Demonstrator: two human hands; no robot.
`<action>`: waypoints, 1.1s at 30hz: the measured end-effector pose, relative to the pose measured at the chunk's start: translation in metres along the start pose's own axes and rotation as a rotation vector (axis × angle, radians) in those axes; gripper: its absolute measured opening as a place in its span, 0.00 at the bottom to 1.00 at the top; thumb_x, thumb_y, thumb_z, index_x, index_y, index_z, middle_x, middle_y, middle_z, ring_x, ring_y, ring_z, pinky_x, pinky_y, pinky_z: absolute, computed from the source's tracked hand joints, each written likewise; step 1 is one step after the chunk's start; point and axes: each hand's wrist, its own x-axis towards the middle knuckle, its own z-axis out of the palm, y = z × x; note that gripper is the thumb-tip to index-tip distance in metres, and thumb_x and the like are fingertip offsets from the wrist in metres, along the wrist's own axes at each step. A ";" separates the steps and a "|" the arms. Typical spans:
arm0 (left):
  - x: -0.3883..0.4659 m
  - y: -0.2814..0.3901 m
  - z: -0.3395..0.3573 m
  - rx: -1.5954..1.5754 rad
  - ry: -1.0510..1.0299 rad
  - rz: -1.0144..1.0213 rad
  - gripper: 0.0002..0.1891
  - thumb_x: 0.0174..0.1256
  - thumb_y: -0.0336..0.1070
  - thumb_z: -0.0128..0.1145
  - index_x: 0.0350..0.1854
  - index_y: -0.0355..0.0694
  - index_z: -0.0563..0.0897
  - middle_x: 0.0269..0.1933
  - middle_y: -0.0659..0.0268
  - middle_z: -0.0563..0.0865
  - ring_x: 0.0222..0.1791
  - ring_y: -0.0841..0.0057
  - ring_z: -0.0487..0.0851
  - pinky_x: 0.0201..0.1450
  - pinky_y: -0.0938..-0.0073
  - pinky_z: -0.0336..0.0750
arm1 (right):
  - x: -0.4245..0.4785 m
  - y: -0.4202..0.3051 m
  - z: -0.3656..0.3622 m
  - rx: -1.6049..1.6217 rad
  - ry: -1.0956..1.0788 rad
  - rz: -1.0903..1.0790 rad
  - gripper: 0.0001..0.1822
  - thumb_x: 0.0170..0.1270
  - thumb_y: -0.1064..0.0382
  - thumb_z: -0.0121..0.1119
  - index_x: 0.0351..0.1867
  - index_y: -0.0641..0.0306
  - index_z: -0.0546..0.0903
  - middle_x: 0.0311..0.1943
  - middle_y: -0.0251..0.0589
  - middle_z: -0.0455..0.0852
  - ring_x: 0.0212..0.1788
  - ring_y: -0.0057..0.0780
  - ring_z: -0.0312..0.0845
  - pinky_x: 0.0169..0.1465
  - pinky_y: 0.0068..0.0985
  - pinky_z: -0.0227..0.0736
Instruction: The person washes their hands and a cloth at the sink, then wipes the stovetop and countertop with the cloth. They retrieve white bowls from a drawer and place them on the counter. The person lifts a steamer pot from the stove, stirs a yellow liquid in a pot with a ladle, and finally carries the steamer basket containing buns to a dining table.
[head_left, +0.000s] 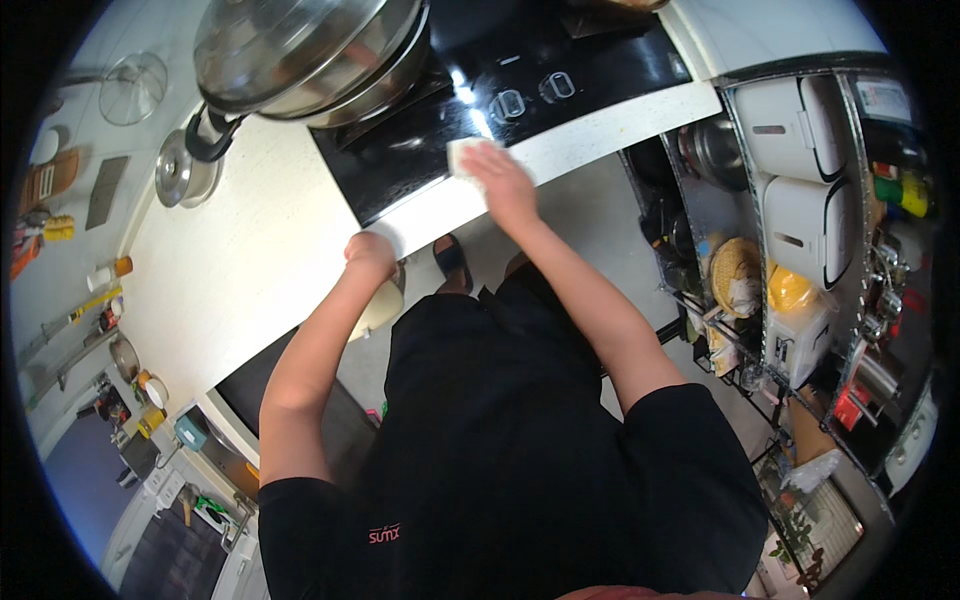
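My right hand (501, 180) presses a white cloth (463, 156) on the front edge of a black glass gas hob (405, 176), left of its two knobs (508, 105). The fingers lie over the cloth and are slightly blurred. My left hand (370, 253) is curled at the edge of the white countertop (247, 247), near the hob's front left corner; what its fingers hold, if anything, is hidden. A large lidded steel steamer pot (300, 60) stands on the left part of the hob, its black handle jutting over the counter.
A small lidded pot (180, 169) sits on the counter near the wall. Jars (111, 274) and other kitchenware line the wall side. At the right stands a metal shelf rack with white bins (799, 229), a woven basket (735, 276) and pans. A sink area lies at lower left.
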 end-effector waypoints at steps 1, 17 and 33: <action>0.002 -0.002 0.007 -0.004 0.020 -0.007 0.15 0.54 0.47 0.67 0.41 0.47 0.94 0.42 0.67 0.94 0.39 0.69 0.93 0.35 0.61 0.86 | 0.002 0.021 -0.022 0.019 0.037 0.064 0.20 0.67 0.70 0.52 0.56 0.51 0.87 0.63 0.34 0.85 0.69 0.38 0.77 0.72 0.35 0.71; -0.010 0.053 0.004 -0.170 0.101 -0.706 0.15 0.61 0.47 0.60 0.41 0.47 0.93 0.45 0.61 0.93 0.45 0.66 0.91 0.42 0.63 0.79 | 0.035 0.108 -0.097 0.023 -0.265 0.031 0.24 0.66 0.75 0.50 0.64 0.69 0.79 0.66 0.55 0.80 0.71 0.49 0.73 0.69 0.35 0.72; -0.038 0.198 -0.185 -0.446 0.427 -0.306 0.45 0.61 0.63 0.67 0.63 0.21 0.75 0.66 0.37 0.78 0.70 0.43 0.74 0.72 0.56 0.70 | 0.159 0.122 -0.041 -0.325 -0.452 -0.265 0.24 0.68 0.64 0.50 0.60 0.76 0.81 0.68 0.53 0.79 0.72 0.43 0.71 0.75 0.41 0.62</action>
